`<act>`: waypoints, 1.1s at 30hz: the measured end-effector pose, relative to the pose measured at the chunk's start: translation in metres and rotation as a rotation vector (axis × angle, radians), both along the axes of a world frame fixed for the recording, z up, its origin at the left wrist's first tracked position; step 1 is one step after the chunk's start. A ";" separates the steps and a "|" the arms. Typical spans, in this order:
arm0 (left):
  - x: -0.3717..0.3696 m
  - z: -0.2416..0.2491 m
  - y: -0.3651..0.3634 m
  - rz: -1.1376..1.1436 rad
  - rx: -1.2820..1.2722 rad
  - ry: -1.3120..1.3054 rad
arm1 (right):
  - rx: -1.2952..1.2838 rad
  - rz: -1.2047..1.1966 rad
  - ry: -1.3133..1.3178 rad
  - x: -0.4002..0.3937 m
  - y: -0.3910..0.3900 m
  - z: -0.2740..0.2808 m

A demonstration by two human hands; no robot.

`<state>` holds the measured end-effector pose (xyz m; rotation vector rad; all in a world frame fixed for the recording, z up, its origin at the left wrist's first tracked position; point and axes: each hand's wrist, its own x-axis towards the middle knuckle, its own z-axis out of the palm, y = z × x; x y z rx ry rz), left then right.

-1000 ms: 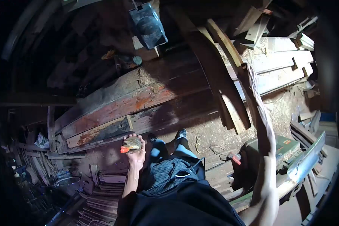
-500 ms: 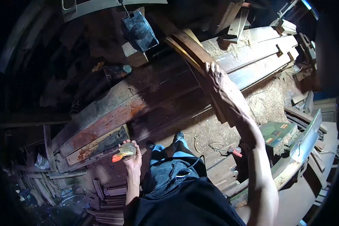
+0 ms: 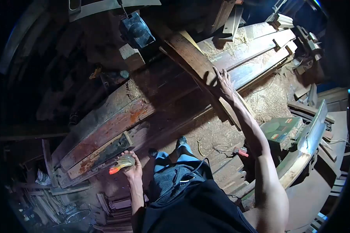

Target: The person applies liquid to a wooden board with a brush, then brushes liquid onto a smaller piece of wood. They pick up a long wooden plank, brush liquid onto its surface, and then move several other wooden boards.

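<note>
A rounded yellowish-grey object with an orange-red tip (image 3: 122, 163) lies in my left hand (image 3: 133, 169), its fingers wrapped round it, low and left of centre. My right hand (image 3: 225, 82) reaches up right of centre with its fingers apart. It is at the right edge of a long brown board (image 3: 192, 56), which lies slantwise across the bench; whether the fingertips touch the board is hard to tell. More narrow boards stick out beneath it towards me.
Long planks (image 3: 105, 140) form a bench running from lower left to upper right, with sawdust on them. A dark blue-grey box-shaped tool (image 3: 137, 31) stands beyond. At right are a green case (image 3: 280, 131) and a red-tipped item (image 3: 241, 152) on the floor.
The top board has turned and now shows its broad face. My right hand has gone from gripping its edge to spread fingers. My left hand has shifted slightly left and down with its object.
</note>
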<state>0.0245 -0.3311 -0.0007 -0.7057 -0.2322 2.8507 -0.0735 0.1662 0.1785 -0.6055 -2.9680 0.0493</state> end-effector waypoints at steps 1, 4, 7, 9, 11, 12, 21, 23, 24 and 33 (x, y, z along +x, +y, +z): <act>0.002 -0.004 0.001 -0.006 0.006 0.004 | -0.051 0.093 0.039 0.012 0.015 -0.010; 0.007 -0.007 0.011 -0.034 0.000 -0.004 | -0.080 0.165 -0.024 0.079 0.033 -0.010; 0.012 0.000 0.023 -0.062 -0.012 -0.004 | -0.024 0.146 -0.135 0.130 0.015 0.021; 0.014 0.008 0.027 -0.074 0.003 0.010 | -0.006 0.171 -0.126 0.128 0.014 0.026; 0.016 0.017 0.031 -0.065 -0.041 -0.012 | -0.005 0.243 -0.053 0.100 0.022 0.018; 0.017 0.018 0.032 -0.067 -0.056 -0.012 | -0.005 0.287 -0.012 0.089 0.025 0.014; 0.019 0.028 0.048 -0.084 -0.052 -0.057 | 0.002 0.204 -0.144 0.059 0.029 0.023; 0.016 0.025 0.052 -0.082 -0.019 -0.053 | 0.050 0.206 -0.133 0.057 0.022 0.026; 0.015 0.024 0.053 -0.080 0.009 -0.051 | 0.077 0.216 -0.107 0.045 0.017 0.029; 0.016 0.026 0.056 -0.115 -0.033 0.015 | 0.016 0.164 -0.013 0.027 0.022 -0.003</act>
